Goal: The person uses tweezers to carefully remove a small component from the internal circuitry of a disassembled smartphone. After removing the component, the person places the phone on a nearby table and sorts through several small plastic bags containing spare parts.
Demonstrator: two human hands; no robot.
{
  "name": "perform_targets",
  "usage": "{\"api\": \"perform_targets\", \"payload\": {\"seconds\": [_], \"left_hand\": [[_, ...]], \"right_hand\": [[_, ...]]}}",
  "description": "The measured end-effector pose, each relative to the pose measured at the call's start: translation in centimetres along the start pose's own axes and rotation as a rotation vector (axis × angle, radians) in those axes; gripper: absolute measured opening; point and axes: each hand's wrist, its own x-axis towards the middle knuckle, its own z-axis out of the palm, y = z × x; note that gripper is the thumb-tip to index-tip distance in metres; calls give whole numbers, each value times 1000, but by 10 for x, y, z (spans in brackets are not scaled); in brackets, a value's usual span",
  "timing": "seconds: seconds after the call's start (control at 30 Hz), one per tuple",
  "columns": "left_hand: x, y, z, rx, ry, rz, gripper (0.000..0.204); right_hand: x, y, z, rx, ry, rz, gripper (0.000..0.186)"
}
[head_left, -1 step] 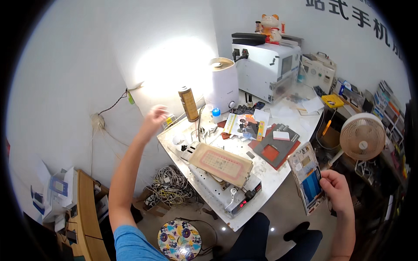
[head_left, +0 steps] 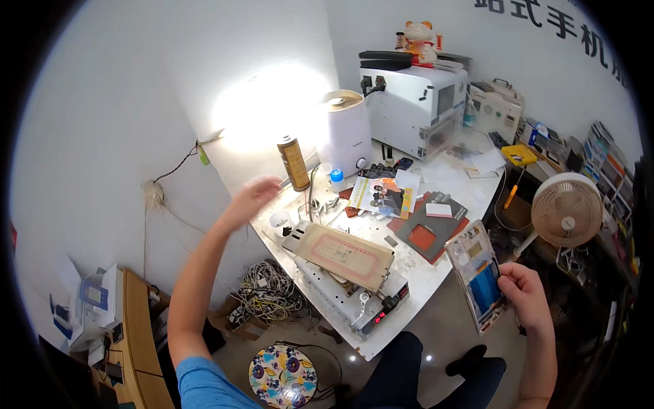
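Observation:
My left hand [head_left: 253,198] is raised over the desk's left edge, slightly blurred, fingers loosely apart and holding nothing, just left of a tall gold spray can [head_left: 293,163]. My right hand [head_left: 519,290] grips an opened phone or tablet [head_left: 469,262] upright at its right edge, off the desk's right side; its frame is pale and a blue panel shows inside. Between my hands, a flat heating plate machine [head_left: 340,255] with a beige pad and red digital display lies on the white desk [head_left: 436,286]. Grey and red mats [head_left: 436,232] lie behind the device.
A white humidifier [head_left: 344,129], boxy white machine [head_left: 409,109], cat figurine [head_left: 419,44] and papers [head_left: 385,194] occupy the desk's back. A fan [head_left: 565,211] and cluttered shelves stand right. Cables [head_left: 269,290], a floral stool [head_left: 283,375] and wooden cabinet [head_left: 143,320] sit below and left.
My left hand has moved right, closer to the spray can. My right hand and the device have shifted very slightly left.

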Motion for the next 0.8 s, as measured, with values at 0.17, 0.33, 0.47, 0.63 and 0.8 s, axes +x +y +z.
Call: {"api": "perform_targets", "payload": {"seconds": [0.17,0.33,0.47,0.63,0.8], "left_hand": [[-28,87,63,539,-444,190,53],[-21,92,56,423,-322,168,25],[11,124,66,68,-338,-9,19],[83,175,98,127,-491,11,19],[135,152,134,207,-559,40,20]], "right_hand": [[-5,8,8,45,-40,13,22],[-30,22,-20,54,33,11,22],[-42,30,-38,68,127,27,21],[-50,39,-54,39,154,81,22],[-56,39,-61,35,186,69,21]]}}
